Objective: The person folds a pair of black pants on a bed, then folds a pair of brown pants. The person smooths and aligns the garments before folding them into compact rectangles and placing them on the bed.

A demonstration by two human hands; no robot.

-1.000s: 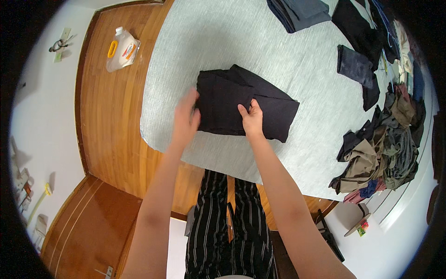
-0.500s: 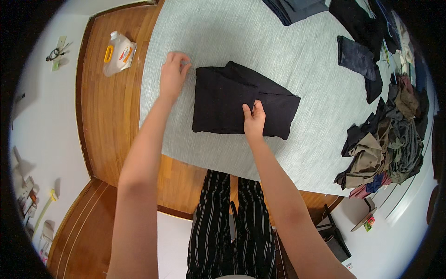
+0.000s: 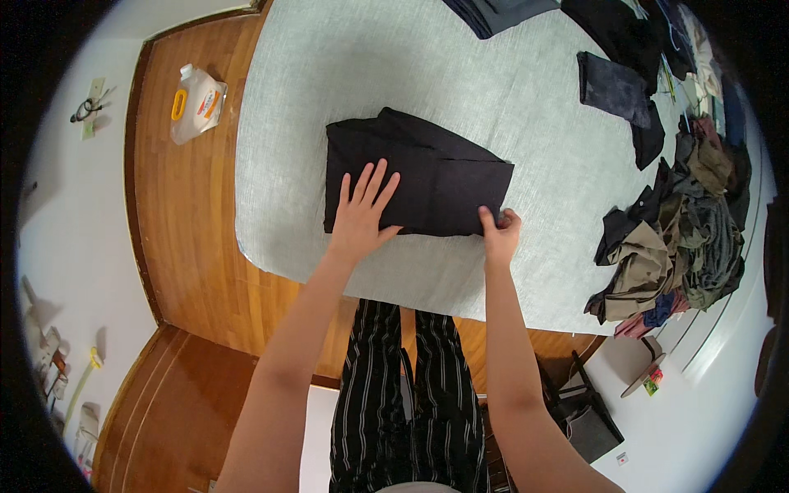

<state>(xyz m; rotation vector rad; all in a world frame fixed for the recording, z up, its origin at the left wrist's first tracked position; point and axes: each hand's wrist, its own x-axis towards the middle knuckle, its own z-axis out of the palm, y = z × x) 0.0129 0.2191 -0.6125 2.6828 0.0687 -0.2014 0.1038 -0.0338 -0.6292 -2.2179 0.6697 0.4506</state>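
Observation:
A folded black garment (image 3: pixel 436 177), which looks like trousers, lies flat on the pale grey-green covered surface (image 3: pixel 304 74) in front of me. My left hand (image 3: pixel 363 214) rests open on its left part, palm down with the fingers spread. At the garment's near right corner, my right hand (image 3: pixel 500 233) pinches the edge between thumb and fingers. An upper layer slants across the far side, leaving a fold line toward the right edge.
A heap of crumpled clothes (image 3: pixel 682 238) sits at the right edge. Folded dark garments (image 3: pixel 612 89) and a dark folded stack (image 3: pixel 501 12) lie farther off. Left on the wooden floor stands a clear jug with a yellow handle (image 3: pixel 197 105). A black chair (image 3: pixel 588 419) is lower right.
My left hand has come down from beyond the garment's left edge onto its left part. My right hand has moved from the garment's middle to its near right corner and grips it there.

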